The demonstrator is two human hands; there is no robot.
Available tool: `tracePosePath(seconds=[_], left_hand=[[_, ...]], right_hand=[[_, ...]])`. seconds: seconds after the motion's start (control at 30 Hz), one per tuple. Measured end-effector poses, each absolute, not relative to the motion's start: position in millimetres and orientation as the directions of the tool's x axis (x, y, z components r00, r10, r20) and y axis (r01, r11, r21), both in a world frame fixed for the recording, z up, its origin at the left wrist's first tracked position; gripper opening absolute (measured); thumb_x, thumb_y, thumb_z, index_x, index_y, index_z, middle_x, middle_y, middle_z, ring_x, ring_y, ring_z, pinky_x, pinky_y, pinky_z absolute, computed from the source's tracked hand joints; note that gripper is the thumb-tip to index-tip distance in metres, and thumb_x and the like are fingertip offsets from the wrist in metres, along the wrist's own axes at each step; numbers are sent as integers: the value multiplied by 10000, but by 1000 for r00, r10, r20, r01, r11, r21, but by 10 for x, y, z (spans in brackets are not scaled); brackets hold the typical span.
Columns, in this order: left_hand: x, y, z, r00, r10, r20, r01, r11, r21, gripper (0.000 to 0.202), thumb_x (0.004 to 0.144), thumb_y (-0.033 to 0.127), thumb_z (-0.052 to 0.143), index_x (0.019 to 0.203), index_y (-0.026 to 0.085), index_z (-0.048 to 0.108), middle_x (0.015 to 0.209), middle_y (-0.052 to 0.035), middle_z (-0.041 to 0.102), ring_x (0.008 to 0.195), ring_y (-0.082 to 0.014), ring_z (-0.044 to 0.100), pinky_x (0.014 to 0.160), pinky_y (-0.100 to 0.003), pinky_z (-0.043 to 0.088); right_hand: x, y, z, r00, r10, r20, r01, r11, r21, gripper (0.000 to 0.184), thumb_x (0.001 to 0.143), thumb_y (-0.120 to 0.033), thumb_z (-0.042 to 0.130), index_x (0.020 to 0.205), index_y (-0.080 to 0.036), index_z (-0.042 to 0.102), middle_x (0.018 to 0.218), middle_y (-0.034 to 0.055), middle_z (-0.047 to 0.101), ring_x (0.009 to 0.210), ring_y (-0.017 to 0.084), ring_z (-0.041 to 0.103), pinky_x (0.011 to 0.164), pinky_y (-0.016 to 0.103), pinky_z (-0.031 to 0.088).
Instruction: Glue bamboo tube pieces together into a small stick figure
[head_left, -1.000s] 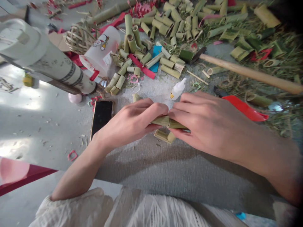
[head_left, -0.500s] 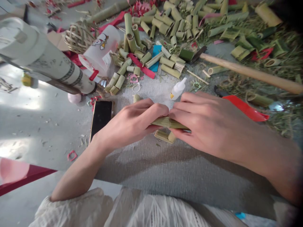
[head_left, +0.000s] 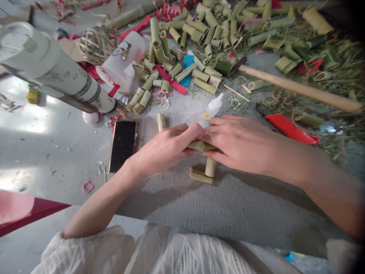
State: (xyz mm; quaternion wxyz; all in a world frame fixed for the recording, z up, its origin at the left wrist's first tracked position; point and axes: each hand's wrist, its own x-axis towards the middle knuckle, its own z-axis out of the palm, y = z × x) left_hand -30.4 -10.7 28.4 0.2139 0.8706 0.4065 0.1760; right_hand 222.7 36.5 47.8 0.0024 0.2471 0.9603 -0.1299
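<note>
Both of my hands grip one bamboo piece (head_left: 201, 146) in the middle of the view, fingertips almost meeting over it. My left hand (head_left: 168, 147) is closed round its left end, and my right hand (head_left: 242, 142) round the right end; the ends are hidden under the fingers. Just below lie a short bamboo tube (head_left: 210, 166) and a split bamboo piece (head_left: 201, 176), touching or nearly so. Another small bamboo tube (head_left: 161, 121) pokes out above my left hand. A white glue bottle (head_left: 214, 106) lies above my right hand.
A phone (head_left: 122, 146) lies left of my left hand. A large white tumbler (head_left: 57, 68) and a pinkish translucent cup (head_left: 122, 61) stand farther left. Cut bamboo tubes (head_left: 199, 28) are heaped at the back. A wooden-handled hammer-like tool (head_left: 296, 87) and a red-handled saw (head_left: 291, 128) lie right.
My hands have shifted slightly with the bamboo piece between them. More of the bamboo tubes below and above them now shows. The view has moved a little.
</note>
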Motion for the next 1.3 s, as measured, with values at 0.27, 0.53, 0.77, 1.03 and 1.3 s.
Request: tracePosePath(seconds=[0.27, 0.53, 0.77, 1.03, 1.3], left_hand=[[-255, -63, 60, 599, 800, 15, 692, -528, 492, 281, 1051, 175, 745, 1246, 238, 553, 1131, -46, 769, 973, -211, 780, 766, -277, 572], [-311, -18, 168, 628, 778, 26, 712, -588, 384, 256, 970, 141, 797, 1159, 193, 633, 1147, -92, 761, 1064, -275, 729, 867, -359, 564], [-377, 23, 127, 646, 763, 9, 697, -595, 401, 126, 974, 105, 755, 1063, 187, 722, 1100, -63, 775, 1061, -263, 756, 899, -370, 575], [-358, 27, 63, 665, 747, 11, 675, -606, 421, 138, 1004, 99, 721, 1118, 166, 760, 1107, -80, 768, 1098, -271, 760, 941, -378, 590], [-354, 45, 52, 684, 730, 17, 657, -625, 421, 130, 1045, 90, 671, 1111, 172, 748, 1112, -70, 761, 1111, -260, 755, 952, -373, 578]], right_hand=[[2162, 445, 329, -898, 421, -125, 434, 895, -102, 244, 1058, -382, 802, 1113, -147, 838, 1086, 117, 810, 1140, 315, 681, 962, 435, 442], [2258, 259, 388, -843, 537, 40, 536, 843, -37, 204, 1031, -323, 785, 1109, -135, 793, 1110, 137, 789, 1102, 318, 679, 926, 437, 456], [2290, 130, 361, -824, 561, 81, 556, 828, -75, 122, 1056, -232, 726, 987, -166, 803, 1185, 141, 789, 1172, 342, 647, 938, 465, 474], [2257, 121, 252, -807, 582, 104, 570, 812, -124, 124, 1055, -215, 718, 1036, -128, 805, 1240, 159, 775, 1221, 353, 643, 978, 492, 490], [2324, 133, 48, -776, 607, 169, 563, 789, -246, 86, 1058, -239, 726, 1059, -161, 763, 1257, 157, 773, 1194, 362, 668, 964, 509, 502]])
